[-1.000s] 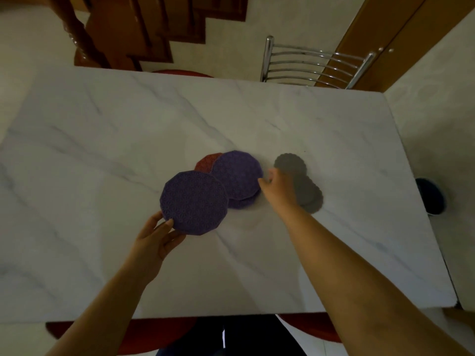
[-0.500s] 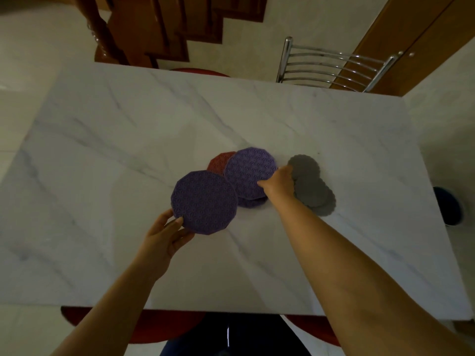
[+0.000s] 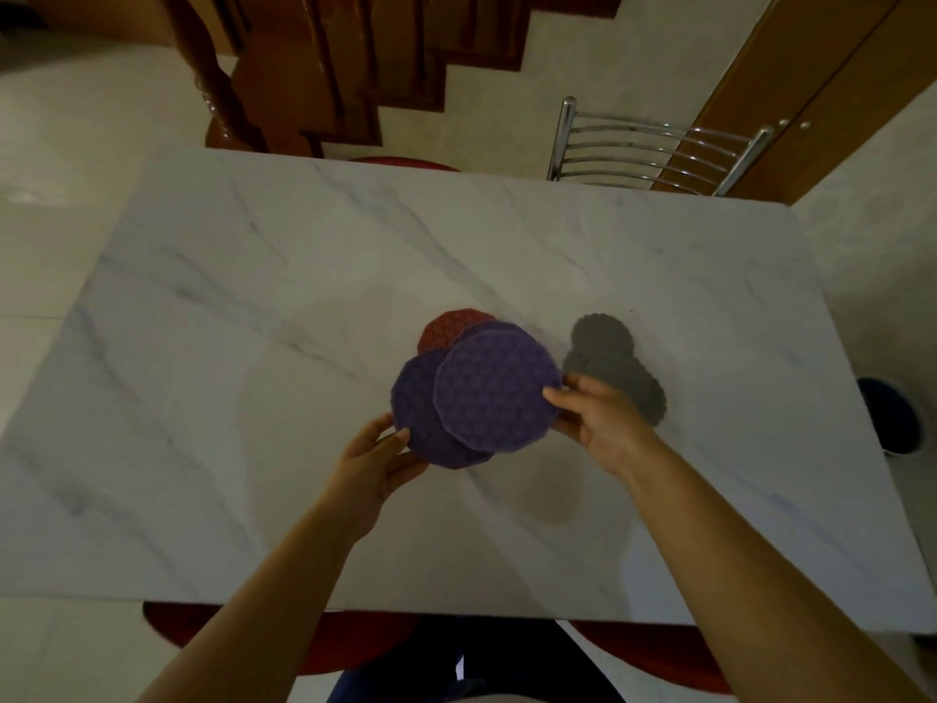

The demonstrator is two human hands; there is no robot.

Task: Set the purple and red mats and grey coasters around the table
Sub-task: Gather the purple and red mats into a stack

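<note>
White marble table (image 3: 253,347) by stairs (image 3: 355,68); each grip on a purple mat (image 3: 497,393).

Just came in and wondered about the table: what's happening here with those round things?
A person is standing at a marble table, starting to lay it. The left hand holds one purple mat by its near edge, and the right hand grips a second purple mat that overlaps the first. Behind them a red mat lies partly covered. A small heap of grey coasters sits to the right, untouched. Nothing has been set at a place yet.
</note>
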